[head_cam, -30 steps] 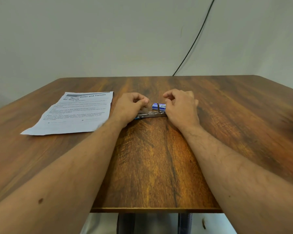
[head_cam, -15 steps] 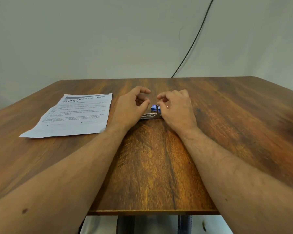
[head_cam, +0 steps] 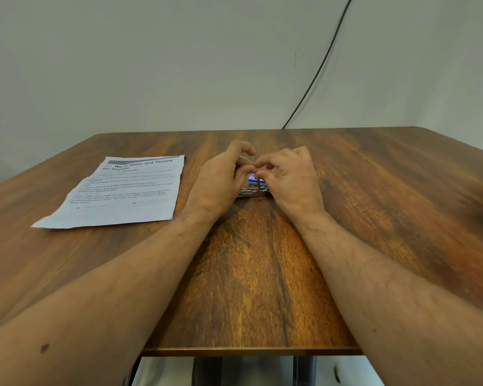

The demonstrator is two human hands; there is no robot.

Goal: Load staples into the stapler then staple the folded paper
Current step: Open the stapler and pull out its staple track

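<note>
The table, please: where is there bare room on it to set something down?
The table is bare right of the right hand, along the far edge, and in front between the forearms. The paper fills the left; the stapler and both hands, left hand included, crowd the middle.

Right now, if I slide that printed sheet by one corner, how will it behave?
The printed sheet looks thin and lies flat on the table, so it would probably slide easily. Lifted by one corner, it would likely droop. It seems light.
</note>
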